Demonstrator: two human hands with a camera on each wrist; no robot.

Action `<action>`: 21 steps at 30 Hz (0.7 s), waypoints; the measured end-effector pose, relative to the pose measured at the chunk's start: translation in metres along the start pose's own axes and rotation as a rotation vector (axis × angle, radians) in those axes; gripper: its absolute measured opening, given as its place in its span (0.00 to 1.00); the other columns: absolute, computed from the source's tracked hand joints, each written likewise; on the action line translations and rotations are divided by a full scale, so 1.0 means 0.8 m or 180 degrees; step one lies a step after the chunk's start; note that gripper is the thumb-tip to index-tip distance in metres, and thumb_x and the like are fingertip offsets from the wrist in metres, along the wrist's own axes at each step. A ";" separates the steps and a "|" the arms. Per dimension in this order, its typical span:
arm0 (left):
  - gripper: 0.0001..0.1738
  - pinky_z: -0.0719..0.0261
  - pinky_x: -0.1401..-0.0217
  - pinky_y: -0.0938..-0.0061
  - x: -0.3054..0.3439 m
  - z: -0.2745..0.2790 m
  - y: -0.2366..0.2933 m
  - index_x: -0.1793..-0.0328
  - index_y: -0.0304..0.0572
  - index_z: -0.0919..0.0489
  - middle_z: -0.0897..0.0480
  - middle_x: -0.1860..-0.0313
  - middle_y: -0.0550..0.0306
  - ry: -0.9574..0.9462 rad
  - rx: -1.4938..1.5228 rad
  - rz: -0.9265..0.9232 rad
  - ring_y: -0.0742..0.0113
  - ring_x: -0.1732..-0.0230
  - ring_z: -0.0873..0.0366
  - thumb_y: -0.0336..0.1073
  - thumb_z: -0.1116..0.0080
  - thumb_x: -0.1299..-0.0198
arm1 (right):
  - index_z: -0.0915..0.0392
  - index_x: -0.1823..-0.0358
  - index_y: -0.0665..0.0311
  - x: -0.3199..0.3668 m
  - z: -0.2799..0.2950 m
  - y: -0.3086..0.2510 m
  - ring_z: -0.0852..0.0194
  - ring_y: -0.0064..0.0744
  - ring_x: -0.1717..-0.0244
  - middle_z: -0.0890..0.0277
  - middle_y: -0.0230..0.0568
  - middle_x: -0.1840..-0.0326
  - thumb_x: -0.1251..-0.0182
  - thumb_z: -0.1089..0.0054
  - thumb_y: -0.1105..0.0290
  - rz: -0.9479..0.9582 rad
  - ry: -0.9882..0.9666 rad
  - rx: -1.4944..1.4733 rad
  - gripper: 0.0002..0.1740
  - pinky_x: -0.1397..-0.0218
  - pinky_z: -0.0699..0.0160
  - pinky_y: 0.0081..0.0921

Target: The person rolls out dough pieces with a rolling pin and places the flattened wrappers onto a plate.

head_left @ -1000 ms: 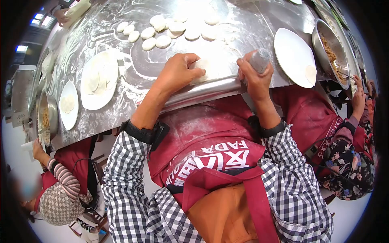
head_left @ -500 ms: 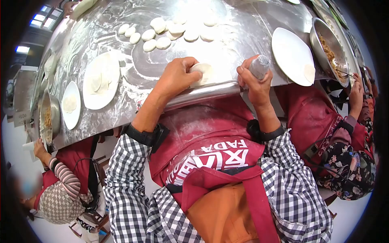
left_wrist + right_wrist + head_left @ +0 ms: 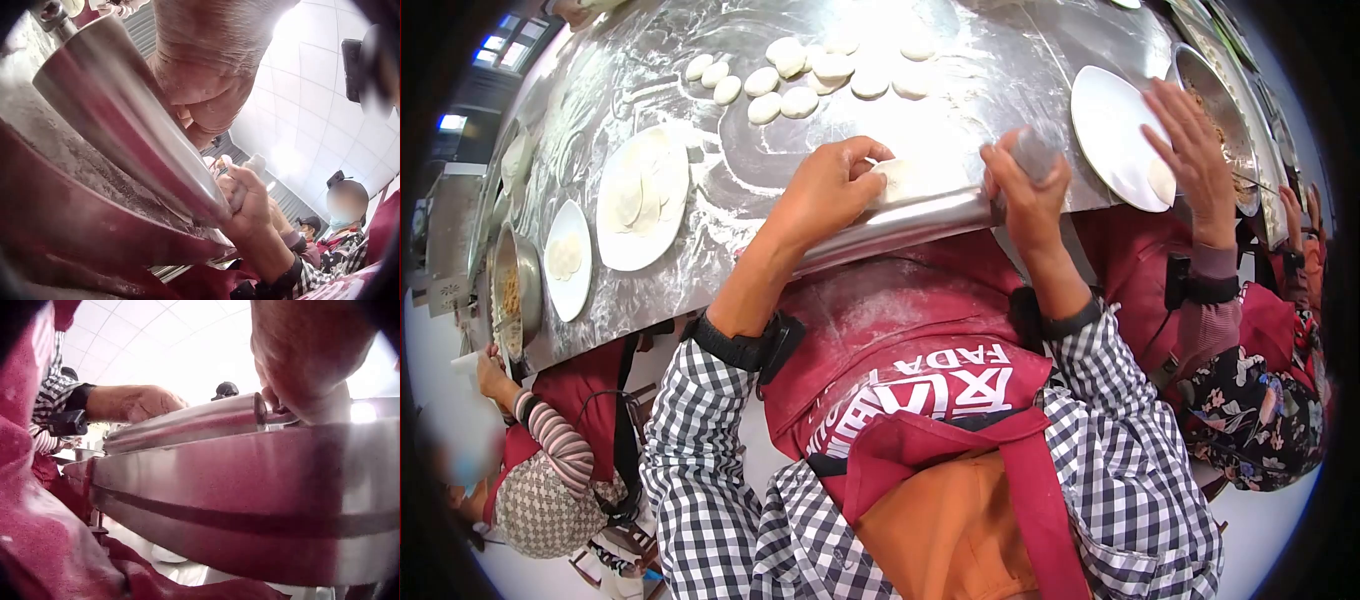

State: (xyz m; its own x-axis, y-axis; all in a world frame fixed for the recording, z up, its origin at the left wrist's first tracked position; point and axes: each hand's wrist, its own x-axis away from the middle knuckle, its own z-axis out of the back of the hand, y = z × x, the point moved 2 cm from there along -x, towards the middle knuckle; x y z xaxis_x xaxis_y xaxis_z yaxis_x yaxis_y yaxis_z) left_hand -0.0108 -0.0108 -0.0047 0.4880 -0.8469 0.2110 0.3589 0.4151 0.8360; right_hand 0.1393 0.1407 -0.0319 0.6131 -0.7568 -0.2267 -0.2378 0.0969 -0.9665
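Observation:
In the head view my left hand (image 3: 830,190) pinches the near-left edge of a round dough wrapper (image 3: 900,178) between thumb and forefinger. Just on my side of the wrapper, along the front edge of the table, lies a shiny metal rolling pin (image 3: 900,217). My right hand (image 3: 1030,195) is wrapped round its grey handle (image 3: 1036,152). The pin's smooth barrel (image 3: 125,112) fills much of the left wrist view, below the left hand. Seen from the right wrist, the barrel (image 3: 187,428) rests by the table edge, and the left hand (image 3: 147,403) is behind it.
Several dough rounds (image 3: 800,102) lie on the floured metal table (image 3: 745,170). Plates with wrappers stand left, one large (image 3: 675,190). A white plate (image 3: 1100,120) and filling bowl (image 3: 1248,150) are at right, where another person's hand (image 3: 1190,135) reaches over.
The wrapper, tilted up by my left fingers half a second ago, now lies flatter. My right hand has shifted slightly with the handle. The neighbour's hand at right has come up over the plate.

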 end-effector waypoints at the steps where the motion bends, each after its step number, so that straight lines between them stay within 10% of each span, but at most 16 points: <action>1: 0.15 0.27 0.68 0.74 -0.002 0.000 0.003 0.58 0.33 0.21 0.20 0.77 0.52 0.0078 -0.0063 -0.0086 0.67 0.75 0.24 0.32 0.49 0.50 | 0.29 0.72 0.66 -0.014 -0.007 0.003 0.34 0.15 0.82 0.30 0.28 0.80 0.48 0.35 0.75 -0.0016 0.0025 0.0061 0.09 0.80 0.36 0.16; 9: 0.14 0.25 0.63 0.70 -0.019 -0.001 0.009 0.61 0.39 0.19 0.18 0.73 0.47 0.0279 -0.0380 -0.0134 0.58 0.70 0.20 0.37 0.47 0.51 | 0.28 0.73 0.65 -0.040 -0.017 0.003 0.34 0.16 0.83 0.30 0.28 0.83 0.50 0.35 0.73 0.0188 0.0033 0.0280 0.09 0.79 0.34 0.19; 12: 0.11 0.29 0.66 0.80 -0.022 -0.003 0.001 0.58 0.34 0.22 0.20 0.73 0.61 0.0025 -0.0315 -0.0051 0.77 0.71 0.27 0.32 0.47 0.44 | 0.29 0.74 0.65 -0.014 -0.001 0.001 0.34 0.16 0.84 0.30 0.28 0.82 0.50 0.34 0.74 0.0025 0.0010 0.0110 0.09 0.80 0.34 0.18; 15: 0.12 0.25 0.63 0.72 -0.024 -0.002 -0.010 0.61 0.36 0.19 0.18 0.73 0.49 0.0206 -0.0158 -0.0097 0.63 0.70 0.20 0.34 0.45 0.51 | 0.29 0.74 0.65 0.007 0.008 -0.004 0.35 0.15 0.84 0.30 0.28 0.81 0.51 0.34 0.75 0.0044 -0.0020 0.0111 0.10 0.80 0.36 0.16; 21: 0.11 0.27 0.67 0.77 0.001 0.012 -0.001 0.62 0.32 0.23 0.20 0.74 0.56 0.0046 0.0651 0.0541 0.71 0.72 0.24 0.30 0.46 0.50 | 0.30 0.74 0.64 -0.009 0.000 -0.001 0.35 0.15 0.84 0.31 0.28 0.82 0.50 0.34 0.74 -0.0029 -0.0079 0.0002 0.10 0.81 0.37 0.16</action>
State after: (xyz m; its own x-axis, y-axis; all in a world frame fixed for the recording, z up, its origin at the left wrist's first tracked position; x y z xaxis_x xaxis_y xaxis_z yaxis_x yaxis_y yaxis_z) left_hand -0.0182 -0.0153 -0.0005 0.5393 -0.7654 0.3511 0.1033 0.4739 0.8745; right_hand 0.1353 0.1461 -0.0297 0.6338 -0.7413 -0.2210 -0.2319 0.0905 -0.9685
